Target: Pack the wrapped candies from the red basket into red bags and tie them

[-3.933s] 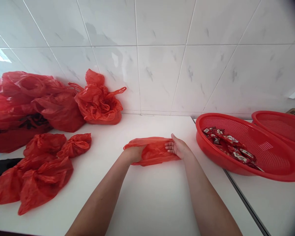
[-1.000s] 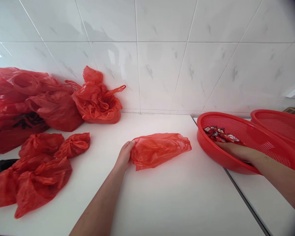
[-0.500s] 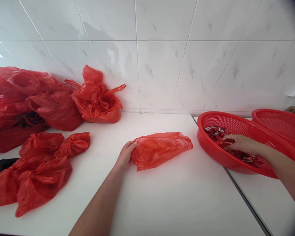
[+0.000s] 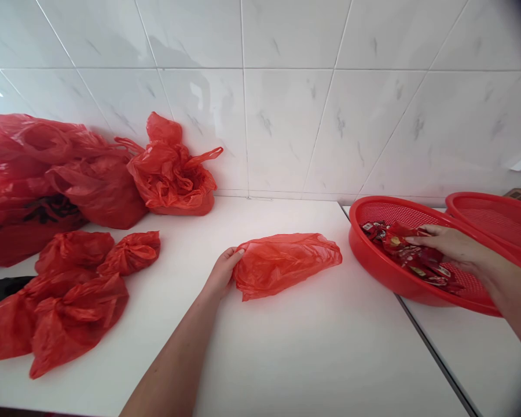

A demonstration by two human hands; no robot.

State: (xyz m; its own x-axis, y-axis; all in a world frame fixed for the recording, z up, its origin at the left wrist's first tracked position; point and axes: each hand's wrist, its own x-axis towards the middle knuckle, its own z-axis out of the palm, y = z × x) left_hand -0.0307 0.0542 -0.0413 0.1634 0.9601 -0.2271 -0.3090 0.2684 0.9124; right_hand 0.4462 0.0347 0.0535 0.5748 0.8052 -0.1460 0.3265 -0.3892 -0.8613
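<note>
Red bag: the red bag (image 4: 286,263) lay on the tabletop (image 4: 312,353), to the right of the left hand (image 4: 222,272) and to the left of the right hand (image 4: 449,246), so it filled most of the gap between the two.
Bag's long axis: it ran sideways, from the left hand's thumb toward the right hand, with the right end angled slightly away from the person.
Nearer hand: the left, which touched the bag; the right was well apart from it, with the near-left wall of the red basket (image 4: 369,272) standing between.
Left hand: it pinched the bag's left end, thumb on top, the other fingers partly hidden by the plastic.
Right hand: it was over the basket's inside, thumb and fingers closed around a red packet (image 4: 400,236); whether more were caught underneath could not be told.
Packets in the basket: the small packets (image 4: 436,273) lay loose below and beside the right hand.
Bag to basket: the bag's right end came just beside the basket's left rim, apart from it.
Bag's mouth: the crumpled film did not show clearly which edge was open.
Tied bags: the knotted red bags (image 4: 76,321) sat left of the left hand, well apart from it.
</note>
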